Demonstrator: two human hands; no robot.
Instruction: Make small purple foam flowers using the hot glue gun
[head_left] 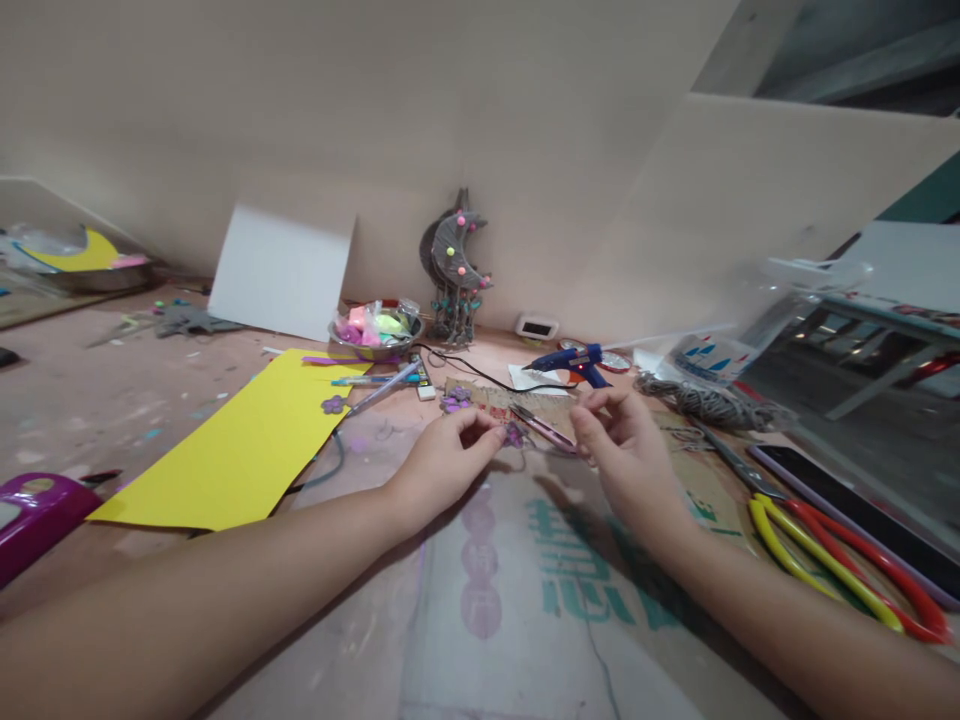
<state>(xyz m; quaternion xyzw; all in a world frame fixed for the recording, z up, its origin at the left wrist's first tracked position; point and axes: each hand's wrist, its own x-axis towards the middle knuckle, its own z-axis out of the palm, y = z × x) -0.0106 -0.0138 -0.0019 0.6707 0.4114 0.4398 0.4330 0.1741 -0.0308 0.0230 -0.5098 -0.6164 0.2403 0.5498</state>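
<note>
My left hand [461, 450] pinches a small purple flower [514, 434] between thumb and fingertips, low over the work surface. My right hand [622, 440] is to the right of it with thumb and fingers closed together; what they hold, if anything, is too small to make out. Between the hands lies a slim pink-handled metal tool [551, 430], its far end close to my right fingertips. More purple flowers [455, 400] rest just beyond my left hand, and another purple flower [334, 404] sits on the yellow sheet [232, 450].
A blue glue gun [566, 360] stands behind my right hand. Large scissors [832, 550] and a phone [862, 515] lie at right, beside grey yarn [712, 402]. A bowl of colored clay [379, 345] and a decorated grey moon [456, 250] are at the back. A purple device [45, 515] is at left.
</note>
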